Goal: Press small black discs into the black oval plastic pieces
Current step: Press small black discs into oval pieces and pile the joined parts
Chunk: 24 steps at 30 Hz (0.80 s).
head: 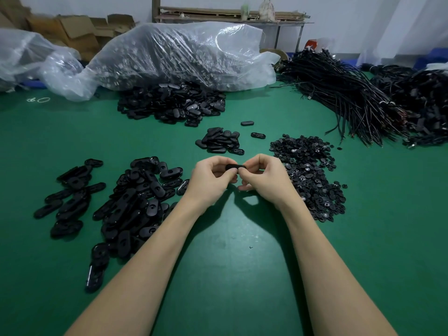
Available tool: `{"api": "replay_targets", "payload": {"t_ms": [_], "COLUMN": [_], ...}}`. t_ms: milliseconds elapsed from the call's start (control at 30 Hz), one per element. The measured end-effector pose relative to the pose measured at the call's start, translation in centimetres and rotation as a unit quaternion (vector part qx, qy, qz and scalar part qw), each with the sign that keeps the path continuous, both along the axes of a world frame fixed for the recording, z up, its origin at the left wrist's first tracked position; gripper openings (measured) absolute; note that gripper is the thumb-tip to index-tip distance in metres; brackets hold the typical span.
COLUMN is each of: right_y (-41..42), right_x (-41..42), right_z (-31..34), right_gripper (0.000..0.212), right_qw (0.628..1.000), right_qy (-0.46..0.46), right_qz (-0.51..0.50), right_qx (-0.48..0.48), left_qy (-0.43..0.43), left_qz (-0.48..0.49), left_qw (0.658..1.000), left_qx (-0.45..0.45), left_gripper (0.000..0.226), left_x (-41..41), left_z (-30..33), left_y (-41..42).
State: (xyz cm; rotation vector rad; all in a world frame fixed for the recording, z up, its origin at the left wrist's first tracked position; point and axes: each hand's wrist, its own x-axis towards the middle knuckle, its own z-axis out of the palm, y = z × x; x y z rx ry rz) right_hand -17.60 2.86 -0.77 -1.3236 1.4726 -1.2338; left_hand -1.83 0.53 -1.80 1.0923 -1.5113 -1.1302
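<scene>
Both hands meet above the middle of the green table [230,263]. My left hand [209,179] and my right hand [264,177] each pinch one end of a black oval piece [234,166], held level between them. Fingers hide most of the piece; whether a disc sits in it cannot be seen. A heap of small black discs [308,175] lies just right of my right hand. A small stack of oval pieces [220,140] lies just beyond my hands. A spread of oval pieces [135,200] covers the table left of my left forearm.
A bigger mound of oval pieces [172,103] sits farther back beside a clear plastic bag [184,54] of parts. Bundles of black cables [358,93] fill the back right. Two loose ovals [247,123] lie past the small stack. Cardboard boxes [72,30] stand at the back left.
</scene>
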Motion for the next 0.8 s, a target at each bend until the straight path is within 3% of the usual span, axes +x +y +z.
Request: {"api": "replay_targets", "payload": {"t_ms": [133,267,433,633,800], "right_y": [0.1,0.3,0.0,-0.4,-0.7], "right_x": [0.3,0.1,0.0,0.6,1.1], "right_z": [0.0,0.2,0.6,0.2,-0.3], "right_gripper": [0.011,0.009,0.011,0.014,0.011], "right_qw": [1.0,0.997,0.985,0.988,0.996], "right_qy": [0.012,-0.066,-0.171,-0.148,-0.081], "right_qz": [-0.009,0.006,-0.014,-0.032,-0.03], "right_qx": [-0.011,-0.028,-0.006,0.0,-0.004], "left_qy": [-0.007,0.036,-0.105,-0.148,-0.18], "left_qz": [0.014,-0.015,0.006,0.128,0.254], "left_qw": [1.0,0.999,0.988,0.969,0.943], "left_qx": [-0.002,0.0,-0.117,-0.153,-0.114], "left_gripper": [0.011,0.017,0.022,0.02,0.023], "left_x": [-0.1,0.3,0.1,0.6,-0.2], "left_z": [-0.1,0.1,0.5,1.2,2.0], "left_y": [0.0,0.0,0.4,-1.1,-5.4]}}
